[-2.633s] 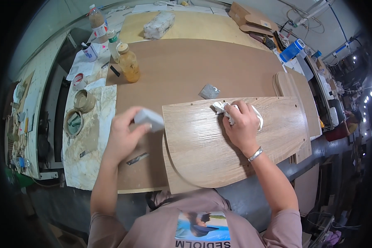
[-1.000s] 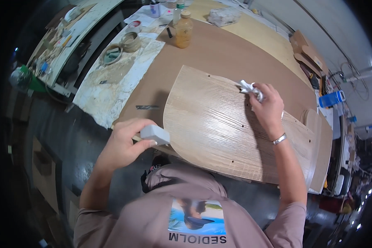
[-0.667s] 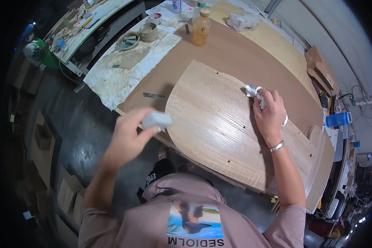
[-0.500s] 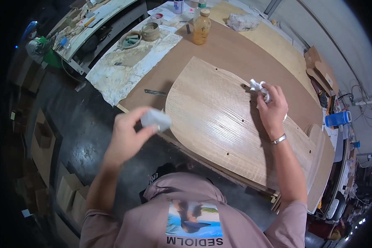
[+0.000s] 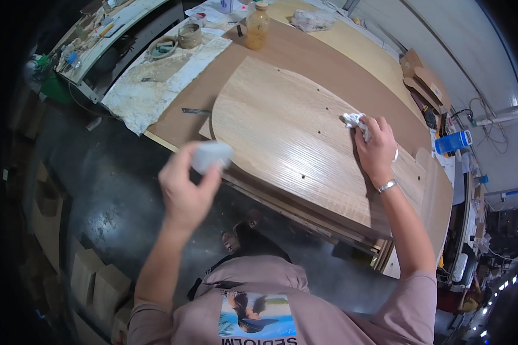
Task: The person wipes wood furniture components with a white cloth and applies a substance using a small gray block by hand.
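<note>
A large wooden panel (image 5: 282,132) with one rounded end and several small dark holes lies on the workbench before me. My left hand (image 5: 185,178) is closed round a pale grey block (image 5: 212,157), slightly blurred, just off the panel's rounded left edge. Whether the block touches the edge I cannot tell. Over the panel's right part, my right hand (image 5: 376,148) grips a crumpled white cloth or tissue (image 5: 357,123) against the wood or close to it. A metal band circles my right wrist.
Behind the panel stands a bottle of amber liquid (image 5: 257,26). Round tins (image 5: 189,35) rest on stained paper (image 5: 138,92) at the far left. A flat metal strip (image 5: 195,110) lies left of the panel. A blue container (image 5: 453,142) and curved wooden pieces (image 5: 429,80) are at the right.
The whole view has shifted, so the bench and panel sit further up and left. My left hand keeps the block near the rounded edge; my right hand still holds the white wad.
</note>
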{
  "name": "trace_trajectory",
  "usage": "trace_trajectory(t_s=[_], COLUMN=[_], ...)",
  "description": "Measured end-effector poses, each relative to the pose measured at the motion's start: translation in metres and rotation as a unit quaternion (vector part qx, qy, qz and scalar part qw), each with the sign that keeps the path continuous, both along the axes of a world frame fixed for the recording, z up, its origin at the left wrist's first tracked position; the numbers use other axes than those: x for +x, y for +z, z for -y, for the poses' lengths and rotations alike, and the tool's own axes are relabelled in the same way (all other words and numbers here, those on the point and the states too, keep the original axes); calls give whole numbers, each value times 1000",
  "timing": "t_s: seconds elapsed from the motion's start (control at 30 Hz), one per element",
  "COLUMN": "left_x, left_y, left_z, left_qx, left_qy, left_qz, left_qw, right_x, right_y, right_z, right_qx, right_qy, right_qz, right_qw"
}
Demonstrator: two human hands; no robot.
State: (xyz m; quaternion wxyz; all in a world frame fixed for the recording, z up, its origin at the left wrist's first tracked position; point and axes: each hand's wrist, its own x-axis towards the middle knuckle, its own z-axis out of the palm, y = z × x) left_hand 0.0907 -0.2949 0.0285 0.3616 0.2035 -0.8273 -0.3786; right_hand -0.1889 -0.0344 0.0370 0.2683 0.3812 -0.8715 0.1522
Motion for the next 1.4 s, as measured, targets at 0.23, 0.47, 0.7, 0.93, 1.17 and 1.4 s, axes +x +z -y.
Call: trace_trajectory(t_s=[0.23, 0.47, 0.7, 0.93, 1.17, 1.4], left_x=[-12, -11, -32, -24, -19, -13], left_y=[-10, 1, -9, 1, 1, -12], left_z=[-119, -77, -208, -107, -103, 11], left_qx=[-47, -19, -79, 11, -24, -32], left_qy=[-133, 109, -32, 214, 120, 230], left_qz=[-57, -28, -71, -19, 6, 8], left_qw=[988, 993, 994, 976, 993, 973], right_x=[-3, -6, -4, -10, -10, -9], right_y=[-6, -7, -8, -7, -4, -3], right_z=[-3, -9, -8, -14, -16, -12], right_qx=[-10, -16, -28, -27, -16, -12], right_qy=[8, 16, 42, 53, 42, 38], right_qz=[-2, -2, 13, 22, 20, 23], right_qw=[1000, 1000, 999, 998, 999, 999])
